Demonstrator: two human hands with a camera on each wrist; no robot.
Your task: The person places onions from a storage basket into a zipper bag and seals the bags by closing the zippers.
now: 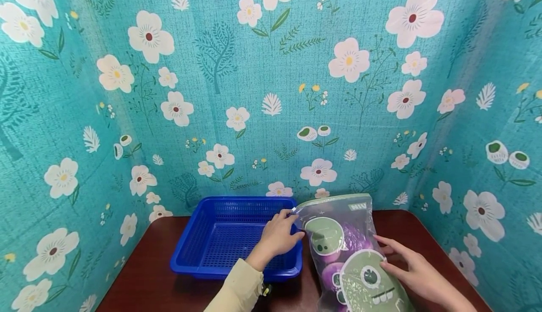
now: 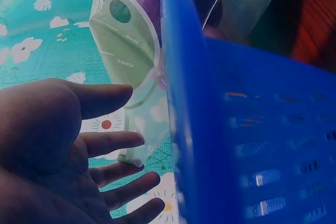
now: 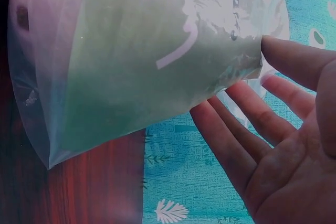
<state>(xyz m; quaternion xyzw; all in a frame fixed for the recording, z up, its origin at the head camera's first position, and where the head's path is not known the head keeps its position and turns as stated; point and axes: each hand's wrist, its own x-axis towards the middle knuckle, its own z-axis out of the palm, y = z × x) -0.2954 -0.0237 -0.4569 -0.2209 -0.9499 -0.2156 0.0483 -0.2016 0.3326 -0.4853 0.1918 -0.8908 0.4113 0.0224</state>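
Observation:
A clear zip bag [image 1: 322, 269] with green monster prints and a pale green zip strip stands to the right of the blue basket [image 1: 237, 200]. Round purple things [image 1: 332, 274] show through its plastic; their kind is unclear. My left hand [image 1: 277, 236] reaches over the basket's right side, its spread fingers close to the zip slider [image 2: 126, 158] at the bag's upper left corner. Whether they touch it I cannot tell. At the bag's right edge, my right hand [image 1: 417, 272] rests its thumb and fairly straight fingers [image 3: 268, 114] against the plastic, some fingertips hidden behind it.
Both stand on a dark reddish-brown table [image 1: 139, 260]. Teal flowered cloth [image 1: 271, 91] closes in the back and both sides. Below the left sleeve [image 1: 241, 286], a small dark thing with yellow bits [image 1: 266, 289] lies partly hidden.

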